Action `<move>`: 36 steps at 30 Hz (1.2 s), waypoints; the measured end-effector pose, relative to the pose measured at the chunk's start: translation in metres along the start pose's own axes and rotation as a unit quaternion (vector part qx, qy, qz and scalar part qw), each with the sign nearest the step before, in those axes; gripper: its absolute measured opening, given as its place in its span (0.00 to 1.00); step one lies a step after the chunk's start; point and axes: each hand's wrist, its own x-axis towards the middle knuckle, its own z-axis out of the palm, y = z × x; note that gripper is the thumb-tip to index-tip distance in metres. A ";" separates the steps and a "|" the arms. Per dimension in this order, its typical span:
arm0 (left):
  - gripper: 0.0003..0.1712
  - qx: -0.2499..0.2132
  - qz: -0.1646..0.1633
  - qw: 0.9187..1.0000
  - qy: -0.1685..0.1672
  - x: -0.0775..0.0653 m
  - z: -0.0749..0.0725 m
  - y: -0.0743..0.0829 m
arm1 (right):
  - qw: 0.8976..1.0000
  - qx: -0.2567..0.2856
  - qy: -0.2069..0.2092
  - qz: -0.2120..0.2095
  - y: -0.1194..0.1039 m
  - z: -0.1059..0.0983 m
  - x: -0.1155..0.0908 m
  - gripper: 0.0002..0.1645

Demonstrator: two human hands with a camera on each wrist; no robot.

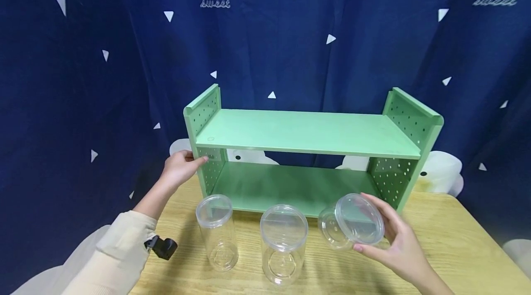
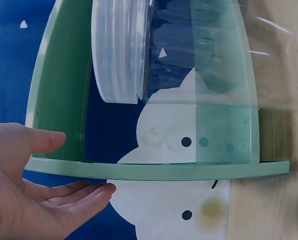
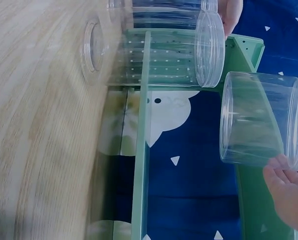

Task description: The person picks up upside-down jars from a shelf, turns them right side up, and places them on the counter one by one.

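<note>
A green two-tier shelf with perforated side panels stands on the wooden table. My left hand grips the edge of its left side panel, thumb on the inner side and fingers on the outer. At the right, my right hand holds a clear plastic jar by its lid end, tilted in front of the lower tier. In the right wrist view, fingers and thumb reach round the lid of this jar. Two more lidded clear jars, a narrower one and a wider one, stand upright before the shelf.
Wood-grain table lies under everything. Behind the shelf hangs a dark blue curtain with white triangles, lettering and cloud shapes. A small black device is strapped at the left sleeve.
</note>
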 end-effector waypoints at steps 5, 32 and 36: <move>0.29 0.009 0.006 1.000 0.006 0.000 0.002 0.000 | 1.000 -0.002 -0.001 0.002 0.001 0.000 0.000 0.57; 0.18 0.082 0.082 0.992 0.048 0.006 0.009 -0.012 | 0.999 0.036 -0.004 -0.031 0.002 0.002 0.001 0.57; 0.17 0.086 0.085 0.991 0.048 0.008 0.008 -0.011 | 0.998 0.042 -0.007 -0.036 0.002 0.002 0.001 0.57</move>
